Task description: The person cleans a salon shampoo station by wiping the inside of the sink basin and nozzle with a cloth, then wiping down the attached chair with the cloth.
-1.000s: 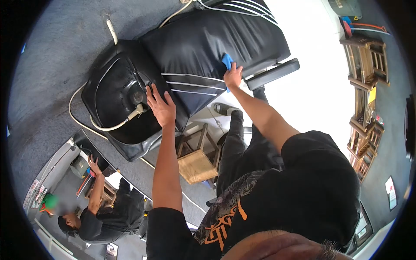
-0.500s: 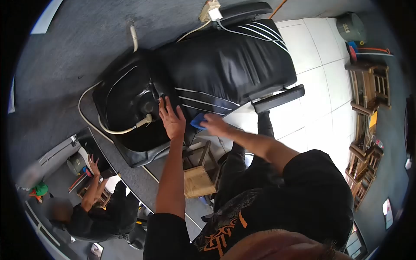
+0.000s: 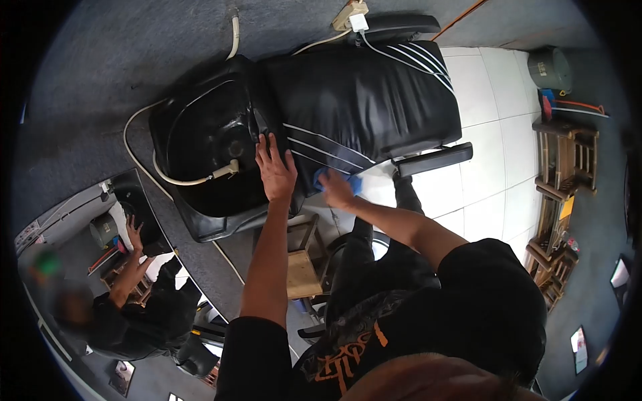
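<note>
A black salon shampoo chair (image 3: 361, 100) with white stripes adjoins a black wash basin (image 3: 194, 140). On the basin's rim beside the chair back rests my left hand (image 3: 277, 170), its fingers stretched out and nothing held. My right hand (image 3: 336, 190) grips a blue cloth (image 3: 353, 182) against the near side of the chair, just below the white stripes. Part of the cloth is hidden behind the fingers. Inside the basin lies a beige spray head (image 3: 226, 170) on its hose (image 3: 177, 179).
A wooden stool (image 3: 304, 271) stands under the basin's near side. The chair's armrest (image 3: 435, 159) juts out on the right. At lower left a mirror (image 3: 87, 220) reflects the scene. Bamboo chairs (image 3: 568, 160) and a grey bin (image 3: 550, 69) line the right wall.
My right hand has slid the blue cloth a little to the right along the chair's side. My left hand stays on the basin rim. The view has shifted slightly.
</note>
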Available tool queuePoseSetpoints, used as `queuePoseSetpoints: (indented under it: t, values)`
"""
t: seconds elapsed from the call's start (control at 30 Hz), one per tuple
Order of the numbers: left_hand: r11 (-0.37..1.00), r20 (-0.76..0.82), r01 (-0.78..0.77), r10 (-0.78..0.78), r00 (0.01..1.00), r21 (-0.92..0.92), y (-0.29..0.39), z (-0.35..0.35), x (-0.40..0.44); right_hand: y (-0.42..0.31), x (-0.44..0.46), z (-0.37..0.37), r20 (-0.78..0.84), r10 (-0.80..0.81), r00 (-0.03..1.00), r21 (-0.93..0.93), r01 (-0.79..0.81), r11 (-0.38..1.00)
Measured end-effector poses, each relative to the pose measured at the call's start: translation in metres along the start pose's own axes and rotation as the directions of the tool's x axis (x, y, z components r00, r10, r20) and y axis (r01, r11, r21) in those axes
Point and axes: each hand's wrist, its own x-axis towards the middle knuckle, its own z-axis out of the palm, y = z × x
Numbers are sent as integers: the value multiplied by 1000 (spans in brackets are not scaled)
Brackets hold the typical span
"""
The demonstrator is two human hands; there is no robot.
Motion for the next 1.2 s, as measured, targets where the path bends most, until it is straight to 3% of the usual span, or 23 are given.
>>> queuePoseSetpoints:
  t: [0.03, 0.13, 0.17, 0.27, 0.3, 0.33, 0.37, 0.4, 0.47, 0.57, 0.63, 0.67, 0.7, 0.77, 0.93, 0.97, 1.07, 1.2]
  values:
    - [1000, -4, -7, 7, 1000, 3, 0, 0, 1, -12, -7, 0, 43, -64, 997, 19, 64, 998]
    - [997, -13, 23, -24, 1000, -74, 1, -2, 0, 5, 0, -4, 263, 15, 965, 213, -73, 974]
    - [993, -13, 44, -46, 999, -110, 0, -4, -2, 27, 3, -1, 308, -37, 951, 252, -44, 967]
    - [985, 1, 167, -167, 986, 41, 9, -13, -1, 88, 25, -14, 328, -84, 941, 249, -1, 968]
    - [979, 17, 206, -206, 978, 12, 5, -9, -2, 70, 29, -57, 433, 191, 881, 371, -367, 853]
    - [971, 19, 240, -240, 971, -3, 4, -10, -5, 106, 38, -41, 332, 227, 916, 423, -360, 832]
    - [963, 10, 268, -268, 963, -22, 4, -7, -2, 89, 46, -83, 259, 308, 915, 392, -391, 833]
    - [954, 5, 295, -295, 955, -42, 5, -6, 0, 132, 64, -64, 245, 355, 902, 508, -432, 745]
    - [941, 38, 333, -331, 943, -56, 3, -3, 2, 125, 99, -102, 282, 489, 825, 652, -539, 533]
    - [942, 95, 335, -331, 939, -23, 1, -3, 1, 62, 151, -164, 171, 482, 859, 684, -456, 570]
    - [945, 105, 326, -324, 940, -9, 0, 0, 1, 66, 201, -164, 98, 346, 933, 630, -327, 705]
    - [947, 111, 321, -319, 941, 0, -2, 3, 0, 72, 232, -156, -33, 265, 964, 403, -230, 886]
    - [951, 102, 308, -307, 946, 5, -4, 6, -1, 77, 262, -147, -137, 144, 980, 133, -126, 983]
    - [960, 81, 281, -281, 956, 18, -8, 13, -3, 48, 315, -145, -100, 190, 977, 110, -179, 978]
    - [966, 76, 252, -255, 964, 50, -11, 14, -6, -3, 364, -92, -89, -289, 953, -261, 258, 930]
    - [967, 75, 251, -254, 964, 44, -10, 11, -4, -26, 340, -93, 16, -312, 950, -357, 296, 886]
    - [966, 71, 257, -258, 963, 24, -7, 7, -4, -38, 282, -68, -75, -360, 930, -364, 311, 878]
    - [964, 64, 267, -266, 962, -8, -8, 12, -4, -25, 169, -77, 164, -414, 895, -274, 444, 853]
